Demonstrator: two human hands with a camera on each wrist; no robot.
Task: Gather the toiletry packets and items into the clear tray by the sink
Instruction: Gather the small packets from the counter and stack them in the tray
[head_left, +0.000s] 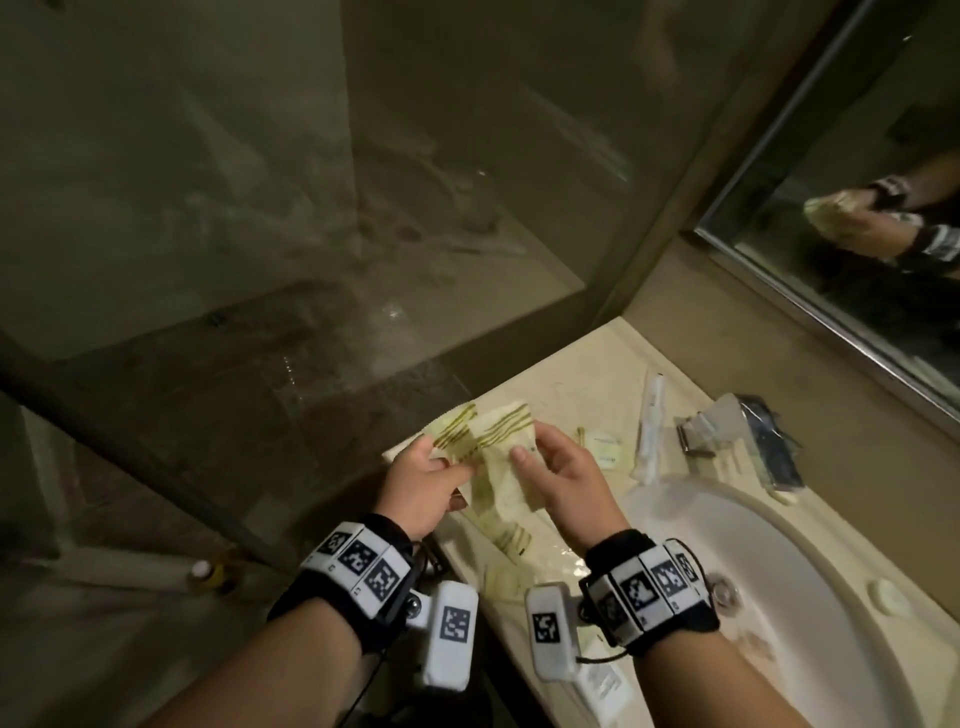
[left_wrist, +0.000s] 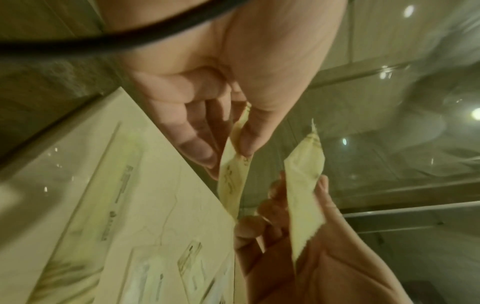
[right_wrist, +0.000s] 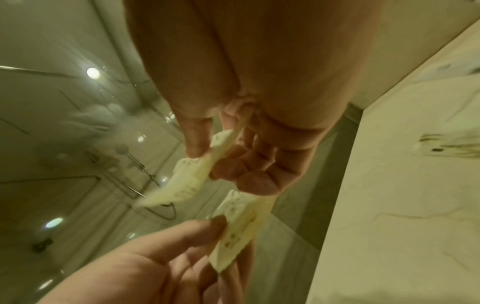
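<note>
Both hands hover over the left end of the counter (head_left: 566, 384), each pinching a cream toiletry packet with olive stripes. My left hand (head_left: 447, 465) (left_wrist: 228, 160) holds one packet (head_left: 457, 431) (left_wrist: 233, 176) between thumb and fingers. My right hand (head_left: 524, 457) (right_wrist: 205, 160) holds a second packet (head_left: 506, 426) (right_wrist: 187, 185), close beside the first. More striped packets (head_left: 511, 540) lie on the counter under the hands. The clear tray (head_left: 727, 457) sits by the mirror, right of the hands, with a dark item (head_left: 774, 447) in it.
A white tube (head_left: 649, 431) and a small round soap (head_left: 605, 447) lie between the hands and the tray. The white sink (head_left: 779, 571) fills the lower right. A glass shower wall (head_left: 311, 208) stands left of the counter and a mirror (head_left: 883, 182) right.
</note>
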